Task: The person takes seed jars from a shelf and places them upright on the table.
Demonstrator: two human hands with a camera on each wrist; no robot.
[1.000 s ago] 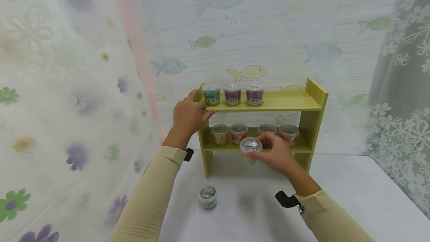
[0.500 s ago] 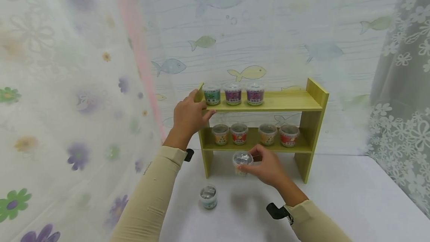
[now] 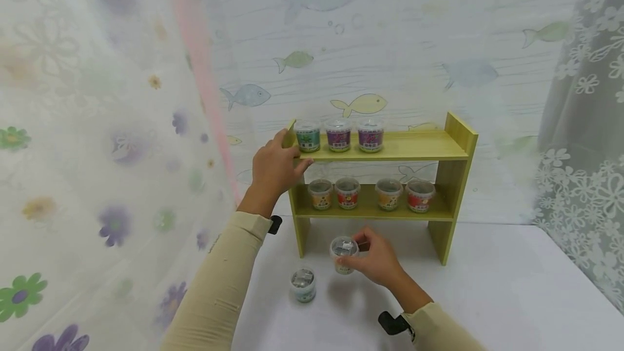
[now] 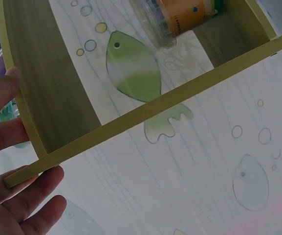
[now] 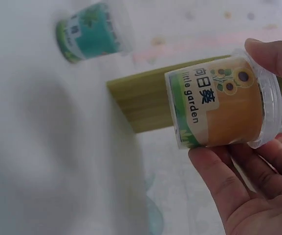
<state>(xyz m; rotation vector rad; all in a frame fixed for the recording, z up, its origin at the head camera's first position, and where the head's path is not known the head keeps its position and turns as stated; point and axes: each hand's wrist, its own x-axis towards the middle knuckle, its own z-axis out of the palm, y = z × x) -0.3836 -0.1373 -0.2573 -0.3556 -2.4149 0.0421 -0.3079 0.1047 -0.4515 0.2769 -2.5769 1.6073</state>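
Note:
My right hand (image 3: 377, 261) holds a clear-lidded plastic planting cup (image 5: 216, 103) with an orange sunflower label between thumb and fingers. The cup hangs above the white table, in front of the shelf. Left of it, a lidded cup with a teal label (image 3: 303, 285) stands on the table. My left hand (image 3: 275, 169) grips the upper left corner of the yellow-green wooden shelf (image 3: 414, 148); in the left wrist view its thumb and fingers (image 4: 43, 191) lie on either side of the board. A teal-labelled cup (image 3: 308, 137) stands right beside that hand.
Two purple-labelled cups, the nearer one (image 3: 338, 136) included, stand on the top board. Below are cups with orange (image 3: 320, 195) and red labels (image 3: 420, 197), with a gap between the pairs. Patterned curtains (image 3: 117, 123) surround the white table (image 3: 502, 275).
My right hand has carried the orange-labelled cup down and left, away from the lower board toward the table. The left hand stays on the shelf corner.

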